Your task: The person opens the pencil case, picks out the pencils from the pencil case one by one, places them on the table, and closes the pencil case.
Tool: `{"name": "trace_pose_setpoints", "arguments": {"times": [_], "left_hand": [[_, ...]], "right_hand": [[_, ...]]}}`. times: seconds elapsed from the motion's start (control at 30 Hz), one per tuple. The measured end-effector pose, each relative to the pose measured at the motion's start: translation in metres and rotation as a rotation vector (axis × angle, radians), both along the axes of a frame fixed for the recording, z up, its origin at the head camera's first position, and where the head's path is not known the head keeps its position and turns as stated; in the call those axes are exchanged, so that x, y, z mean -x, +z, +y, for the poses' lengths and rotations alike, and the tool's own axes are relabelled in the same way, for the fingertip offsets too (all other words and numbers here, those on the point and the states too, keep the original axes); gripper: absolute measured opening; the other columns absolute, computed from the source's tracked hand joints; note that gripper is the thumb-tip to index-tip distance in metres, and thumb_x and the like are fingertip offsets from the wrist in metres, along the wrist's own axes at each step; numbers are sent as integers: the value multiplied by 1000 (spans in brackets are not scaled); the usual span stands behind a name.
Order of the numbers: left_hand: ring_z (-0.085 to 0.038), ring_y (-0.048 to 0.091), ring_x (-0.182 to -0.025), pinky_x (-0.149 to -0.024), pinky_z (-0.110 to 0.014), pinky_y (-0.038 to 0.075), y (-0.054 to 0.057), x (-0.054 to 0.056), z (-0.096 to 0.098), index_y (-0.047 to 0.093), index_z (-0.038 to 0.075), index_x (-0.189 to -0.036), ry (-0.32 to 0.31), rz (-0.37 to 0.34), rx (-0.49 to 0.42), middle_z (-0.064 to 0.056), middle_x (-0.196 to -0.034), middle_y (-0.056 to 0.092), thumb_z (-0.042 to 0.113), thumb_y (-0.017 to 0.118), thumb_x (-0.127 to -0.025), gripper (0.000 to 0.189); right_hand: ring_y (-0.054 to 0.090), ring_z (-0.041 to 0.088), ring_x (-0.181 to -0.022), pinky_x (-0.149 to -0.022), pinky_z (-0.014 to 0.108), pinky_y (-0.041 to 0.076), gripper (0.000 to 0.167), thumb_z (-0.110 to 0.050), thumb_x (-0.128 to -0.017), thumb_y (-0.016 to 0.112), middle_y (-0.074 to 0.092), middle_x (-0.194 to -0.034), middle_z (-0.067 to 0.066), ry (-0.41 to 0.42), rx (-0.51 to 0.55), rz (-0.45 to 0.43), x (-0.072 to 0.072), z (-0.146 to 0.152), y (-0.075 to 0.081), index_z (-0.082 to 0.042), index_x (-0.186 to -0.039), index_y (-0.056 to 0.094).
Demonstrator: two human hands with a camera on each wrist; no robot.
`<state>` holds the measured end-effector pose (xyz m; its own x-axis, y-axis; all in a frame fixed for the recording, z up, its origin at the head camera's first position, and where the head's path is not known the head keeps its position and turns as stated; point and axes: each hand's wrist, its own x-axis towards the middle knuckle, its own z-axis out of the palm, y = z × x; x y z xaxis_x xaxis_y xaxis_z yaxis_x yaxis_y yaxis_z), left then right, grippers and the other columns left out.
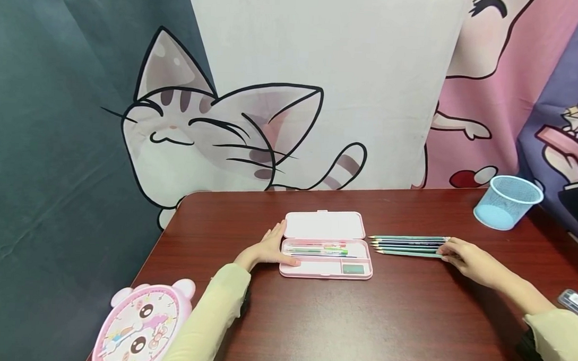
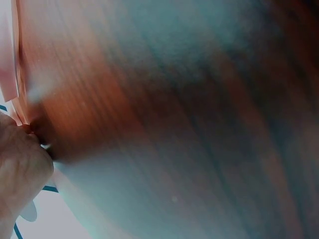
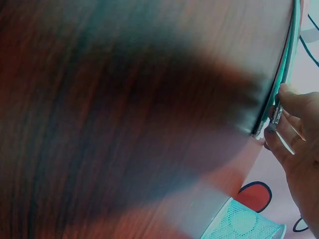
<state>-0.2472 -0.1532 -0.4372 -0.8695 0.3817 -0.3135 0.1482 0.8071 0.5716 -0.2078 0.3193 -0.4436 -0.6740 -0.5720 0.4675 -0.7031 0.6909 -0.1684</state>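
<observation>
A pink pencil case [image 1: 320, 268] lies opened flat at the middle of the table, its white lid [image 1: 324, 225] folded back. Several slim pens [image 1: 315, 251] and a grey-green block [image 1: 353, 269] sit in its compartments. My left hand [image 1: 266, 250] rests at the case's left side, fingers stretched along the edge and thumb over the front compartment. To the right, several pencils [image 1: 403, 243] lie side by side, tips toward the case. My right hand [image 1: 472, 263] pinches the nearest green pencil [image 1: 406, 253] by its blunt end; the right wrist view shows thumb and fingers around that end.
A light blue mesh pen cup [image 1: 503, 206] stands at the far right. The pink clock [image 1: 140, 329] is at the near left, by my left sleeve. At the right edge lies a grey case [image 1: 575, 303], partly cut off. Printed cloth hangs behind the table.
</observation>
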Motion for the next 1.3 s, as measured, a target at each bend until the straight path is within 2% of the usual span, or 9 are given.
{"name": "trace_pose_setpoints", "arguments": {"times": [0.27, 0.43, 0.57, 0.77, 0.9, 1.13, 1.3], "left_hand": [[-22, -4, -143, -117, -39, 1, -1, -1, 0, -6, 9, -147, -22, 22, 7, -8, -155, -4, 51, 73, -68, 120], [-21, -4, -144, -117, -39, 1, -2, 0, 1, -7, 9, -147, -22, 22, 1, -7, -155, -4, 51, 74, -67, 121], [-21, -4, -144, -117, -39, 1, -1, 0, 1, -7, 10, -147, -17, 20, 1, -7, -156, -4, 51, 74, -67, 120], [-20, -4, -144, -117, -39, 0, 2, -1, 0, -6, 10, -147, -7, 12, -6, -6, -155, -4, 49, 74, -68, 119], [-20, -4, -143, -117, -39, 0, 0, -1, -1, -6, 10, -147, -7, 13, -4, -7, -155, -4, 48, 74, -68, 119], [-20, -4, -143, -117, -39, 0, -2, 0, 0, -6, 10, -147, -10, 20, -5, -7, -155, -3, 49, 74, -67, 120], [-19, -5, -143, -117, -38, 0, -2, 0, 0, -6, 10, -147, -4, 18, 2, -6, -155, -4, 49, 74, -67, 120]], "right_hand": [[52, 5, -67, -64, 8, 40, 28, 3, -58, 78, 53, -74, -11, -36, -70, 66, 2, -2, 1, -14, -75, 64], [53, 7, -66, -64, 9, 41, 29, 2, -57, 79, 54, -73, -10, -52, -68, 69, 3, -5, 0, -14, -75, 65], [55, 7, -66, -62, 11, 42, 28, 2, -58, 79, 55, -74, -8, -60, -27, 32, 3, -11, -1, -13, -77, 65], [58, 9, -69, -60, 28, 48, 20, -6, -67, 77, 58, -77, -5, -103, 31, -87, 4, -40, 7, -11, -82, 66], [58, 11, -70, -62, 29, 48, 16, -7, -71, 74, 59, -79, -3, -46, 74, -138, 5, -72, 11, -8, -85, 66], [60, 14, -74, -64, 29, 50, 11, -3, -76, 69, 60, -84, 2, 113, 114, -203, 10, -125, 14, -5, -87, 67], [55, 8, -70, -60, 23, 48, 7, -5, -81, 65, 63, -84, 2, 183, 97, -318, 14, -152, 17, -4, -88, 67]]}}
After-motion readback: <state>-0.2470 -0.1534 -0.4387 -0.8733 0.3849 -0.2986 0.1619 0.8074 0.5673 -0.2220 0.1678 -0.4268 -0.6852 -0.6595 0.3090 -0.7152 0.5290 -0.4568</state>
